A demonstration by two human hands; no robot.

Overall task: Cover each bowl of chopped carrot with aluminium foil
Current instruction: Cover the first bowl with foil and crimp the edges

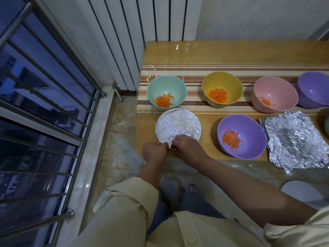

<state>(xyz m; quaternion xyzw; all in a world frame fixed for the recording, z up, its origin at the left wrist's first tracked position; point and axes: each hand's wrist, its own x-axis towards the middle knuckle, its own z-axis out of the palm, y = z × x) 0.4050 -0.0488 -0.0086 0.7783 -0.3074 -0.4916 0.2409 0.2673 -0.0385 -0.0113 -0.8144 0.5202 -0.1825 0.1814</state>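
Both hands, left hand (154,151) and right hand (185,145), pinch foil at the covered bowl (178,124) rim; you're crimping, next probably the spare foil sheet (293,139) over the purple bowl (242,136).

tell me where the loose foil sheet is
Head view, right side: the loose foil sheet lies at the near table edge, right of the front purple bowl.

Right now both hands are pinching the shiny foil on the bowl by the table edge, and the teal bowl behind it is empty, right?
Not empty: the head view shows the round teal plastic bowl holding chopped orange carrot. The rest is right: the left hand and the right hand pinch the crinkled aluminium foil over the bowl by the edge of the striped table.
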